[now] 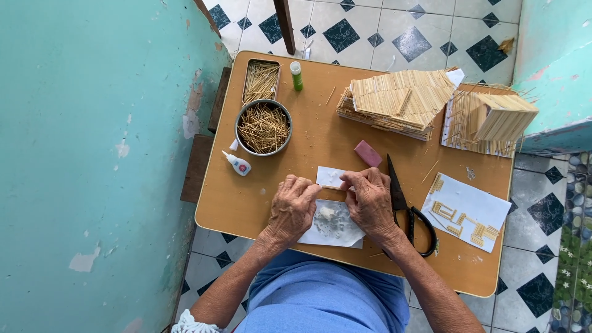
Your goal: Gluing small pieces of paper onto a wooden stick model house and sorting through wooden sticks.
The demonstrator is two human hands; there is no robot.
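Left hand [293,206] and right hand [369,200] close together over a white paper [336,228] with a blob of glue [327,214] on it. Fingertips pinching a thin little stick [330,187] between both hands, just above the blob. Small white card [328,176] right behind the fingers. Pink block [367,153] and black scissors [407,216] beside the right hand. Small glue bottle [237,163] near the left hand. Farther back, a round tin [263,127] and a flat tray [260,80] full of loose sticks, plus a green tube [296,76]. Much built already: a big stick roof [398,98], a second stick piece [490,120], tiny glued bits on a sheet [465,213]. Plenty of sticks left to use.
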